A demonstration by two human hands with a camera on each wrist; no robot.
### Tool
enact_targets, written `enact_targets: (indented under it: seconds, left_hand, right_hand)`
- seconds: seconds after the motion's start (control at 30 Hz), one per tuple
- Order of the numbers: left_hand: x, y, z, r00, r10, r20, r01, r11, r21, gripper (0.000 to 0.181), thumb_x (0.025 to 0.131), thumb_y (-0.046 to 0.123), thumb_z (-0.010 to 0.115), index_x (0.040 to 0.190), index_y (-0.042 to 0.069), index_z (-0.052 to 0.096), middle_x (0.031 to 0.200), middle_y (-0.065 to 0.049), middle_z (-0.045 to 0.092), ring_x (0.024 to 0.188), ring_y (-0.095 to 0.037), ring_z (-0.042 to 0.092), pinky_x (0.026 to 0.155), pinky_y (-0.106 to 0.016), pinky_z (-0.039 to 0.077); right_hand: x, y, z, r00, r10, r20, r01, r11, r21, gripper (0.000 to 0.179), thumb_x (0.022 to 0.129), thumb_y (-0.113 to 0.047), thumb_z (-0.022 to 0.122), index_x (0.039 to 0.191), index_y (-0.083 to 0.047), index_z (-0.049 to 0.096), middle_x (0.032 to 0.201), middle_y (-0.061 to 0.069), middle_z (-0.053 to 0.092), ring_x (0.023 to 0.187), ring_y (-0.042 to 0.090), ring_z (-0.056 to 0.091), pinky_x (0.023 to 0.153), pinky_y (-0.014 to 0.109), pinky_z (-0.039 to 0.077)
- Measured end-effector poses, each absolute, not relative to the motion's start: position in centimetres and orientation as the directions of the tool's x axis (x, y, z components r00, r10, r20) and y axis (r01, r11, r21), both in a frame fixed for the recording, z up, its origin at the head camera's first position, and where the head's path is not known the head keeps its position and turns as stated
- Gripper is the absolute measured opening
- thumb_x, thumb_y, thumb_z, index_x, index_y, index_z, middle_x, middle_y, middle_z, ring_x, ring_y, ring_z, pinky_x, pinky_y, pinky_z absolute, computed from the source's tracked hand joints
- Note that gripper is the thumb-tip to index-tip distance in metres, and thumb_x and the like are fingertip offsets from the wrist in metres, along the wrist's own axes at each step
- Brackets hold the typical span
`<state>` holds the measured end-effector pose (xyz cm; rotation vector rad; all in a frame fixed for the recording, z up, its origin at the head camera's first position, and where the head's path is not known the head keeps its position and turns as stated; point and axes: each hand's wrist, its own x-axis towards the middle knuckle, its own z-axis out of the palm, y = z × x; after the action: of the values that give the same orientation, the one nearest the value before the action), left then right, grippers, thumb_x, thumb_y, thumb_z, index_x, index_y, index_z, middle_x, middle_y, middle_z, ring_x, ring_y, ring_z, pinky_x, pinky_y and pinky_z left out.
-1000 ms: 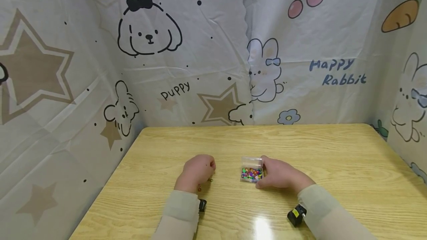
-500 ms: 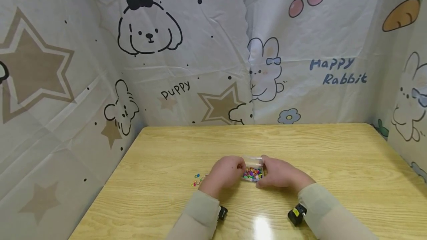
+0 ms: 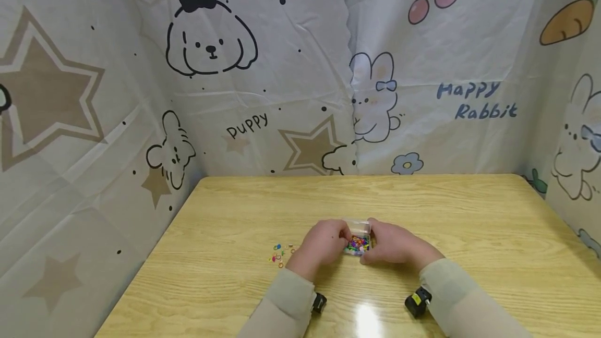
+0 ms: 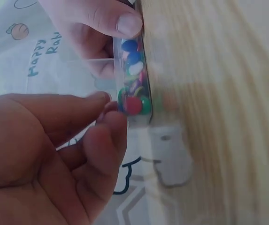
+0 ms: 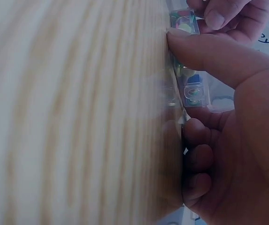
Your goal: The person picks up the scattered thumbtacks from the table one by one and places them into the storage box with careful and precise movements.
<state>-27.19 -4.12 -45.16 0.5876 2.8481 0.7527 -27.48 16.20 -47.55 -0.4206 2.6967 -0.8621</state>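
A small clear plastic box [image 3: 359, 249], its lid [image 3: 360, 226] raised, stands on the table full of small colourful round pieces that look like thumbtacks [image 4: 133, 105]. My right hand [image 3: 392, 243] grips the box by its right side, thumb at the near edge and fingers behind. At the box's left end is my left hand [image 3: 325, 243], fingers curled with thumb and fingertips close together over the edge. Whether a piece is between those fingertips is hidden. Several loose pieces [image 3: 278, 257], some ring-like, lie on the table left of my left wrist.
The wood-grain table [image 3: 225, 213] reaches back to a printed cloth curtain [image 3: 263, 93], which also closes off both sides. A black wrist camera [image 3: 417, 302] is strapped below my right wrist, and another black camera [image 3: 319, 303] below my left.
My left hand has gone right, from over the loose pieces to the left end of the box, uncovering those pieces. The right hand keeps its grip on the box.
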Motion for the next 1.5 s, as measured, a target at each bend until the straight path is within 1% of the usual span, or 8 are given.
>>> enact_targets:
  seconds: [0.2,0.33,0.43,0.57,0.77,0.93,1.17,1.5]
  left_hand:
    - [-27.1,-5.8,-44.6,-0.908,0.419,-0.025,0.345,0.778,0.526,0.007,0.097,0.014,0.066,0.096,0.019,0.070,0.090,0.010,0.063,0.082,-0.011,0.057,0.078,-0.035,0.049]
    - [-27.4,-7.8,-43.7,-0.925,0.381,-0.010,0.327,0.805,0.494,0.007,0.099,0.014,0.064,0.100,0.018,0.069,0.095,0.006,0.065,0.086,-0.013,0.058,0.079,-0.037,0.050]
    - [-27.6,-9.5,-43.3,-0.941,0.339,-0.009,0.299,0.841,0.450,0.006,0.099,0.015,0.065,0.094,0.017,0.068,0.089,0.005,0.064,0.076,-0.014,0.059,0.071,-0.036,0.051]
    - [-28.0,-11.6,-43.1,-0.958,0.284,-0.035,0.246,0.881,0.404,0.014,0.098,0.017,0.067,0.084,0.018,0.065,0.077,0.006,0.060,0.061,-0.015,0.055,0.058,-0.035,0.045]
    - [-28.1,-13.9,-43.4,-0.964,0.251,-0.088,0.204,0.911,0.357,0.017,0.095,0.012,0.068,0.079,0.017,0.066,0.074,0.006,0.058,0.061,-0.014,0.050,0.056,-0.032,0.041]
    - [-28.1,-14.4,-43.8,-0.960,0.255,-0.116,0.196,0.908,0.371,0.019,0.093,0.010,0.069,0.076,0.017,0.066,0.072,0.004,0.057,0.059,-0.015,0.049,0.055,-0.032,0.041]
    - [-28.2,-14.3,-44.6,-0.958,0.242,-0.152,0.169,0.908,0.382,0.017,0.092,0.009,0.072,0.077,0.016,0.068,0.075,0.004,0.059,0.059,-0.016,0.051,0.056,-0.032,0.043]
    - [-28.6,-14.4,-45.4,-0.962,0.249,-0.110,0.191,0.906,0.378,0.022,0.095,0.005,0.064,0.076,0.016,0.064,0.072,0.001,0.056,0.057,-0.017,0.048,0.054,-0.032,0.040]
  right_hand:
    - [-27.5,16.2,-47.9,-0.919,-0.356,-0.172,-0.191,0.780,-0.596,0.065,0.071,-0.039,0.089,0.121,-0.015,0.055,0.103,-0.003,0.062,0.089,0.017,0.056,0.088,0.045,0.048]
    - [-27.5,16.1,-47.7,-0.916,-0.358,-0.180,-0.188,0.781,-0.596,0.066,0.071,-0.039,0.089,0.122,-0.015,0.054,0.099,-0.004,0.061,0.087,0.016,0.056,0.088,0.045,0.048]
    - [-27.4,16.1,-47.5,-0.915,-0.356,-0.191,-0.180,0.781,-0.598,0.066,0.073,-0.039,0.088,0.124,-0.014,0.053,0.098,-0.004,0.061,0.087,0.016,0.056,0.090,0.046,0.048]
    - [-27.4,16.1,-47.4,-0.914,-0.359,-0.189,-0.183,0.780,-0.598,0.066,0.073,-0.038,0.088,0.124,-0.014,0.054,0.099,-0.004,0.061,0.088,0.016,0.056,0.090,0.046,0.048]
    - [-27.4,16.1,-47.5,-0.916,-0.360,-0.177,-0.192,0.782,-0.593,0.064,0.073,-0.038,0.088,0.122,-0.014,0.054,0.097,-0.004,0.061,0.086,0.016,0.056,0.088,0.045,0.048]
    - [-27.3,16.2,-47.5,-0.917,-0.360,-0.172,-0.196,0.781,-0.593,0.064,0.072,-0.037,0.088,0.121,-0.014,0.054,0.096,-0.004,0.060,0.086,0.016,0.055,0.087,0.045,0.048]
    - [-27.4,16.1,-47.6,-0.915,-0.362,-0.177,-0.196,0.784,-0.589,0.065,0.072,-0.038,0.088,0.122,-0.014,0.053,0.098,-0.004,0.060,0.087,0.016,0.055,0.088,0.045,0.048]
    - [-27.4,16.1,-47.5,-0.915,-0.356,-0.188,-0.186,0.788,-0.587,0.066,0.074,-0.038,0.087,0.124,-0.014,0.052,0.098,-0.004,0.060,0.087,0.016,0.055,0.088,0.045,0.047]
